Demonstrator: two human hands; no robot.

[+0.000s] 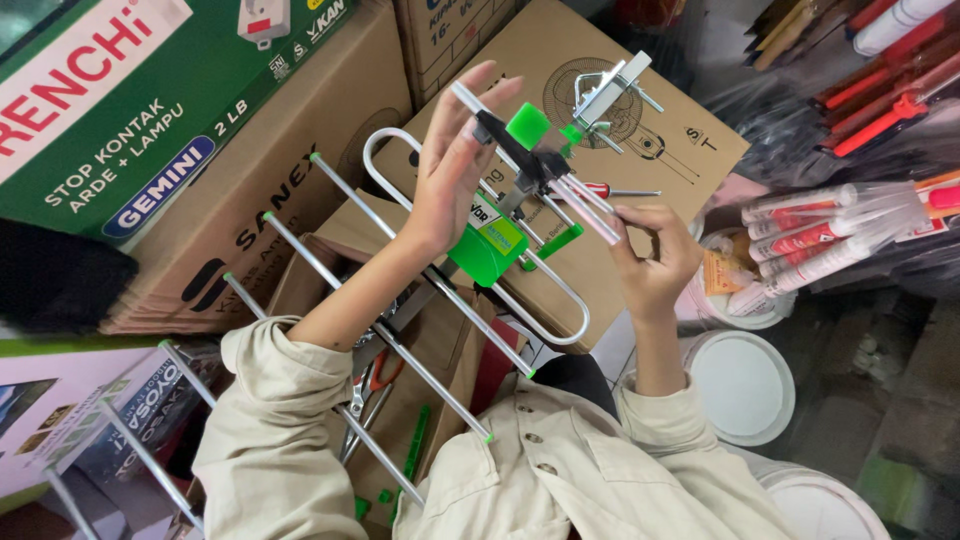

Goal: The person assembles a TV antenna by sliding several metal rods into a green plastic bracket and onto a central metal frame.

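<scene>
I hold a TV aerial [430,280] made of a long boom with several thin aluminium cross rods tipped in green. It has a bent wire loop [540,290] and a green plastic junction box [487,250]. My left hand [450,170] grips the boom just above the green box, its fingers around a thin rod. My right hand [650,260] pinches the ends of two thin rods [590,212] that fan out from a black hub [535,165]. A metal clamp bracket [610,90] with bolts sits at the aerial's far end.
A red-handled screwdriver [610,190] lies on a brown cardboard box [680,150]. More boxes [250,200] are stacked at left. Sealant tubes [830,240] lie at right, with white bucket lids [745,385] below. Pliers [372,385] rest near my lap.
</scene>
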